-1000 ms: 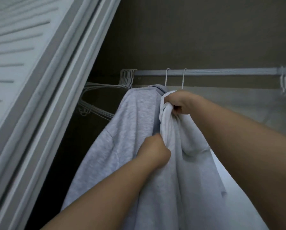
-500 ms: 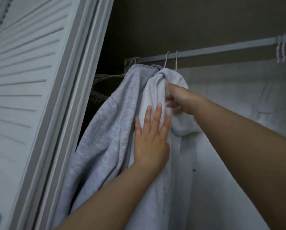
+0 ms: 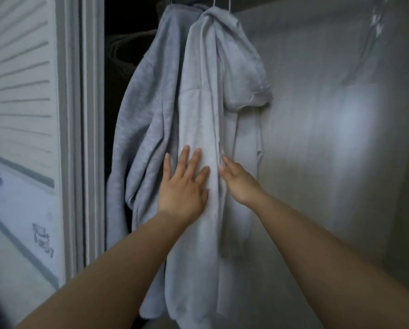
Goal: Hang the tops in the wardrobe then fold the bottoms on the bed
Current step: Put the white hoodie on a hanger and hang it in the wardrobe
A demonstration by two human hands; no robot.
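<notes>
1. Left hand (image 3: 183, 186): fingers straight and spread, palm flat against the front of the pale hoodie (image 3: 213, 143). It presses the cloth; nothing is gripped.
2. Right hand (image 3: 238, 180): fingers extended and loosely together, tips touching a vertical fold of the same hoodie just right of the left hand. Whether the thumb pinches any cloth cannot be told; it reads as an open touch.
3. Pale hoodie: hangs from a wire hanger hook (image 3: 222, 2) at the top edge of view, hood drooping to the right. Its long axis runs vertically, from above the fingers down past both wrists.
4. Grey sweatshirt (image 3: 149, 110): hangs just left of the hoodie, touching it, partly behind it.
5. Key relation: the cloth lies directly ahead of both palms, farther than the hands; the left hand sits squarer on it.
6. Further out: louvred wardrobe door (image 3: 20, 96) at left, plain pale back wall (image 3: 329, 138) at right.
7. Judgement: this top looks hung; the hands appear to be smoothing it. Bottoms not in view.
</notes>
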